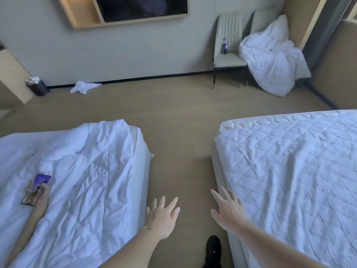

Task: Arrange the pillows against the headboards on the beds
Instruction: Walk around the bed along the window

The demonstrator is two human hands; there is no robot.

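I stand in the aisle between two beds, facing their foot ends. The left bed (100,186) carries a crumpled white duvet. The right bed (289,171) shows only a quilted white mattress cover. My left hand (163,217) and my right hand (228,208) reach forward over the floor with fingers spread, holding nothing. White bedding, perhaps with a pillow (270,60) in it, is heaped on a chair at the far right. No headboard is in view.
Another person's hand (41,200) holds a phone (36,189) on the left bed. Two pale chairs (229,45) stand by the far wall, one with a bottle (225,45). A white cloth (84,87) and a bin (36,86) are on the floor. My shoe (213,250) shows below.
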